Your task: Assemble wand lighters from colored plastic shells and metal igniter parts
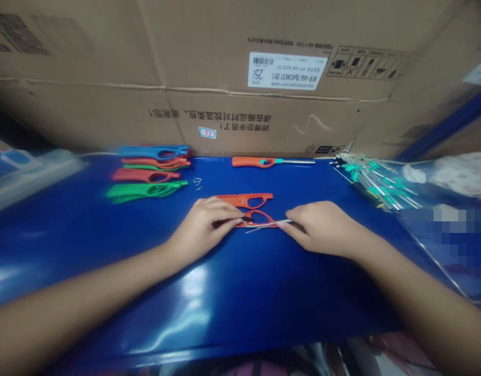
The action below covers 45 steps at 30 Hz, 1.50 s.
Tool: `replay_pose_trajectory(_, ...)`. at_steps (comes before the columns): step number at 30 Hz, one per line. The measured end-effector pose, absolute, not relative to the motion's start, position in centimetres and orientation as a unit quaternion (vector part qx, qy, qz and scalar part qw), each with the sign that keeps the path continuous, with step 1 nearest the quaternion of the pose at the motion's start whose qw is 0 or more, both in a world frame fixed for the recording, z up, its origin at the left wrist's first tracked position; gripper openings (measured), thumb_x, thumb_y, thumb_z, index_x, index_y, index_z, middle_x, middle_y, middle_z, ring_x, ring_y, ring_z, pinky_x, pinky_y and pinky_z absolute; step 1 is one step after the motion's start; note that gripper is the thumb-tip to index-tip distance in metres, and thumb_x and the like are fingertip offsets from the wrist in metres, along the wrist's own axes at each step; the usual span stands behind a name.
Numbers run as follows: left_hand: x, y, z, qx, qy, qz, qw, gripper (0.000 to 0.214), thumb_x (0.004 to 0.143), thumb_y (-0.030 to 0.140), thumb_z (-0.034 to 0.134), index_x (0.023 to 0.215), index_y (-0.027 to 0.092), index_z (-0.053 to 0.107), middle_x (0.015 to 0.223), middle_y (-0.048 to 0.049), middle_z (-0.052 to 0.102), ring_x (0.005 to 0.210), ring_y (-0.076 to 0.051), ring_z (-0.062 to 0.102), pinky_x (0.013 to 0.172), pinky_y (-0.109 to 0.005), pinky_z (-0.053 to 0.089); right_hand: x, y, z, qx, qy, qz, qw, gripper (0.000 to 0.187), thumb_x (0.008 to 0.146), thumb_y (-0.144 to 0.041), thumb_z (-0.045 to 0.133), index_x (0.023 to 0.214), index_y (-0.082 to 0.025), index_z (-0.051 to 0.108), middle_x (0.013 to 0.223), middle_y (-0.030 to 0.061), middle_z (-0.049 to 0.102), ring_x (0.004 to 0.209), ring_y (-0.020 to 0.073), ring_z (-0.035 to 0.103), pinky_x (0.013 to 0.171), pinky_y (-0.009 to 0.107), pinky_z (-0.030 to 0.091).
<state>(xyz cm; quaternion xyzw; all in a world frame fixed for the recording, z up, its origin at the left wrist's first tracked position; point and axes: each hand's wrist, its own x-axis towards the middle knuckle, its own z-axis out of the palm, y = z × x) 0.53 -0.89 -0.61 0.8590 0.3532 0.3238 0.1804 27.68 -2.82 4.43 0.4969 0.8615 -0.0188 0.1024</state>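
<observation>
On the blue table (pixel 107 250) my left hand (pixel 204 225) pinches the left end of an orange plastic lighter shell half (pixel 260 218). My right hand (pixel 319 225) pinches a thin metal tube (pixel 268 225) that lies across that shell half. A second orange shell half (pixel 245 200) lies flat just behind them, touching neither hand.
A pile of blue, orange, red and green shell halves (pixel 150 175) lies at the back left. An assembled orange lighter with a metal nozzle (pixel 269 162) rests by the cardboard box (pixel 240 78). A heap of teal-tipped tubes (pixel 375 180) sits at the right.
</observation>
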Motion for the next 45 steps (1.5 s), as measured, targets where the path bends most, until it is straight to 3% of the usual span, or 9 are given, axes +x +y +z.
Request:
replay_pose_trajectory(6, 0.6, -0.9, -0.6, 0.859, 0.352, 0.323, 0.183, 0.015, 0.094, 0.028, 0.066, 0.104, 0.027, 0.077, 0.099, -0.0032, 0.079, 0.094, -0.021, 0.070, 0.086, -0.038, 0.052, 27.6, -3.1, 4.5, 0.500, 0.859, -0.042, 0.100, 0.022, 0.103, -0.033, 0.033, 0.098, -0.020, 0.050, 0.073, 0.0029, 0.064, 0.058, 0.0179, 0.054, 0.053, 0.030, 0.020)
replay_pose_trajectory(15, 0.5, -0.9, -0.6, 0.858, 0.361, 0.316, 0.183, 0.015, 0.095, 0.028, 0.065, 0.104, 0.026, 0.077, 0.100, -0.0038, 0.078, 0.095, -0.022, 0.069, 0.087, -0.039, 0.051, 28.5, -2.5, 3.6, 0.461, 0.884, -0.068, 0.024, 0.022, 0.104, -0.033, 0.039, 0.090, -0.021, 0.051, 0.094, 0.0041, 0.061, 0.072, 0.0163, 0.054, 0.057, 0.027, 0.028)
replay_pose_trajectory(24, 0.6, -0.8, -0.5, 0.860, 0.362, 0.313, 0.177, 0.014, 0.095, 0.029, 0.065, 0.102, 0.026, 0.077, 0.100, -0.0031, 0.078, 0.095, -0.022, 0.070, 0.087, -0.039, 0.049, 28.0, -2.4, 3.8, 0.419, 0.906, 0.065, 0.017, 0.024, 0.102, -0.032, 0.048, 0.086, -0.019, 0.060, 0.091, 0.0072, 0.065, 0.085, 0.0220, 0.055, 0.072, 0.032, 0.030)
replay_pose_trajectory(30, 0.6, -0.8, -0.5, 0.860, 0.363, 0.312, 0.178, 0.014, 0.094, 0.027, 0.066, 0.103, 0.026, 0.077, 0.100, -0.0026, 0.078, 0.095, -0.022, 0.070, 0.087, -0.039, 0.048, 28.8, -1.5, 3.1, 0.451, 0.874, -0.150, -0.102, 0.012, 0.098, -0.031, 0.058, 0.096, -0.020, 0.063, 0.096, 0.0037, 0.068, 0.089, 0.0182, 0.059, 0.082, 0.032, 0.038)
replay_pose_trajectory(34, 0.6, -0.9, -0.6, 0.856, 0.361, 0.320, 0.185, 0.013, 0.093, 0.026, 0.068, 0.101, 0.025, 0.078, 0.097, -0.0025, 0.079, 0.091, -0.021, 0.069, 0.084, -0.037, 0.049, 28.7, -1.2, 2.5, 0.461, 0.839, -0.247, -0.151, 0.010, 0.093, -0.026, 0.063, 0.088, -0.019, 0.067, 0.088, 0.0028, 0.068, 0.079, 0.0152, 0.059, 0.075, 0.028, 0.043)
replay_pose_trajectory(45, 0.7, -0.9, -0.6, 0.847, 0.362, 0.333, 0.201, 0.012, 0.092, 0.026, 0.069, 0.098, 0.025, 0.080, 0.097, -0.0025, 0.079, 0.086, -0.019, 0.068, 0.080, -0.035, 0.048, 27.9, -1.9, 2.7, 0.482, 0.834, -0.228, -0.146, 0.012, 0.088, -0.017, 0.068, 0.076, -0.018, 0.066, 0.082, 0.0028, 0.068, 0.078, 0.0162, 0.059, 0.073, 0.029, 0.044)
